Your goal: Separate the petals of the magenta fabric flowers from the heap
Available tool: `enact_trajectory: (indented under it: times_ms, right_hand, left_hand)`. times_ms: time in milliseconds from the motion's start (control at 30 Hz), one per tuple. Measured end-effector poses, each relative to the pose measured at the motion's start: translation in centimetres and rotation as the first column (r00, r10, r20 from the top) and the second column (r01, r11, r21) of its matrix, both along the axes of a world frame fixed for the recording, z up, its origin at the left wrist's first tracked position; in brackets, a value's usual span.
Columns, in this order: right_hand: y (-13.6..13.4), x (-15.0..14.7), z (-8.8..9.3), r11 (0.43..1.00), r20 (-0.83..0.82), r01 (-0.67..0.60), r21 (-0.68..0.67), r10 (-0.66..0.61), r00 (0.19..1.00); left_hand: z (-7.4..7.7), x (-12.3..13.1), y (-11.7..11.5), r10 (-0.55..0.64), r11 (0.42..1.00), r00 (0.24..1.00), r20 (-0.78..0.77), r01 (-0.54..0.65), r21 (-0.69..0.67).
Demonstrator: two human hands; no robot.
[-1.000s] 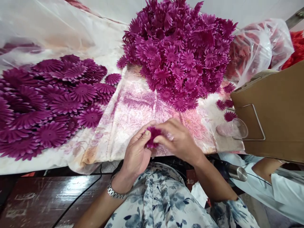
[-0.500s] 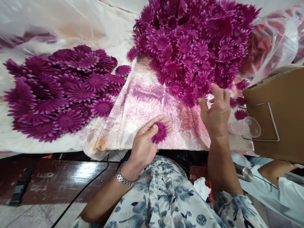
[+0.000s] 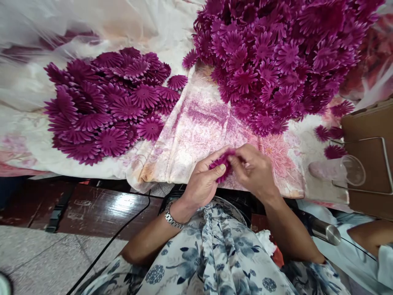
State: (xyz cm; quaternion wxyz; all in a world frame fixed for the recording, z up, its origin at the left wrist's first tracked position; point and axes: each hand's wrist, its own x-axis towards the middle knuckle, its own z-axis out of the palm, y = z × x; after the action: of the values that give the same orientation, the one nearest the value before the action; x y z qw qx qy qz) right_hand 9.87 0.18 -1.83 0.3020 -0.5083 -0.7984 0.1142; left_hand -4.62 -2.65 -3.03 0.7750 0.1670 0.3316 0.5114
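My left hand and my right hand meet near the front edge of a stained floral cloth. Both are closed on a small magenta fabric flower held between their fingertips. A tall heap of small magenta flowers rises just beyond my hands, to the upper right. A flatter pile of larger, darker purple flowers lies to the left. I wear a metal wristwatch on the left wrist.
A brown cardboard box with a wire frame and a clear plastic cup stands at the right. Clear plastic sheeting lies at the back left. Another person's arm shows at lower right. A black cable crosses the dark wooden surface below.
My right hand reached out to the heap of small flowers and has come back to my left hand. Both hands now pinch the flower together. The view has shifted left.
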Motion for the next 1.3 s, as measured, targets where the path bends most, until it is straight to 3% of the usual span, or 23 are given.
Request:
enact_trajectory:
  times_ms: [67,133,200,267,300,333,400,533,700,800,833,900,967,1000,1067,1167,1233,1300]
  right_hand:
    - [1.4,2.2,0.7,0.964,0.079,0.187,0.189,-0.205,0.976]
    - [2.6,4.2,1.5,0.879,0.118,0.361,0.312,-0.413,0.903]
    - [2.8,4.9,2.1,0.859,0.109,0.409,0.308,-0.459,0.882]
    - [2.0,3.8,2.2,0.943,0.055,0.279,0.183,-0.293,0.955]
    - [1.3,2.7,1.9,0.984,0.007,0.146,0.098,-0.147,0.989]
    - [0.6,1.5,1.6,1.0,-0.026,-0.008,0.027,0.009,1.0]
    - [-0.4,-0.7,0.6,0.986,-0.064,-0.157,-0.051,0.154,0.986]
    - [-1.0,-2.4,-0.5,0.983,-0.142,-0.176,-0.052,0.167,0.976]
    - [-0.5,-1.6,0.4,0.982,-0.191,-0.182,-0.05,0.169,0.967]
    - [1.0,0.3,1.2,0.997,-0.116,0.014,0.07,-0.006,0.993]
    - [1.7,1.3,1.4,0.981,-0.07,0.129,0.147,-0.12,0.99]
    - [3.1,3.5,1.9,0.895,0.017,0.321,0.311,-0.343,0.939]
    - [3.8,5.1,2.2,0.828,0.082,0.392,0.401,-0.459,0.885]
    - [3.7,5.4,2.3,0.832,0.101,0.384,0.401,-0.457,0.884]
    - [2.6,4.7,2.5,0.894,0.083,0.319,0.316,-0.361,0.929]
    - [0.1,1.5,2.4,0.99,-0.054,0.082,0.117,-0.077,0.996]
    - [-1.2,-0.4,2.3,0.994,-0.11,-0.072,0.078,0.081,0.991]
    - [-1.8,-1.2,2.3,0.988,-0.136,-0.134,0.072,0.143,0.98]
  left_hand:
    - [0.2,-0.2,0.1,0.014,1.0,0.999,0.038,-0.015,0.023]
    - [0.4,-0.4,0.2,0.014,1.0,0.997,0.077,-0.016,0.019]
    - [0.4,-0.5,0.4,0.019,1.0,0.995,0.099,-0.019,0.004]
    - [0.4,-0.4,0.6,0.025,1.0,0.996,0.085,-0.024,-0.016]
    - [0.4,-0.3,0.7,0.026,0.999,0.997,0.069,-0.024,-0.026]
    - [0.4,-0.3,0.7,0.026,0.999,0.998,0.049,-0.024,-0.033]
    - [0.4,-0.1,0.7,0.015,0.999,1.0,0.016,-0.015,-0.029]
    - [0.1,0.0,0.5,-0.024,1.0,1.0,0.006,0.024,-0.007]
    - [-0.1,-0.3,0.3,0.005,1.0,1.0,-0.005,-0.004,0.029]
    - [0.2,-0.5,0.4,0.036,0.999,0.999,-0.003,-0.036,0.021]
    - [0.3,-0.6,0.5,0.048,0.999,0.999,0.01,-0.048,0.015]
    - [0.6,-0.7,0.7,0.073,0.997,0.996,0.041,-0.073,0.002]
    - [0.7,-0.8,0.8,0.105,0.994,0.994,0.044,-0.104,-0.014]
    - [0.7,-0.8,0.9,0.117,0.993,0.993,0.029,-0.116,-0.022]
    - [0.6,-0.7,1.1,0.119,0.992,0.993,-0.001,-0.119,-0.041]
    - [0.6,-0.4,1.4,0.122,0.988,0.993,-0.009,-0.122,-0.091]
    - [0.8,-0.2,1.4,0.128,0.984,0.992,-0.001,-0.127,-0.128]
    - [0.9,-0.1,1.4,0.153,0.978,0.988,-0.007,-0.153,-0.143]
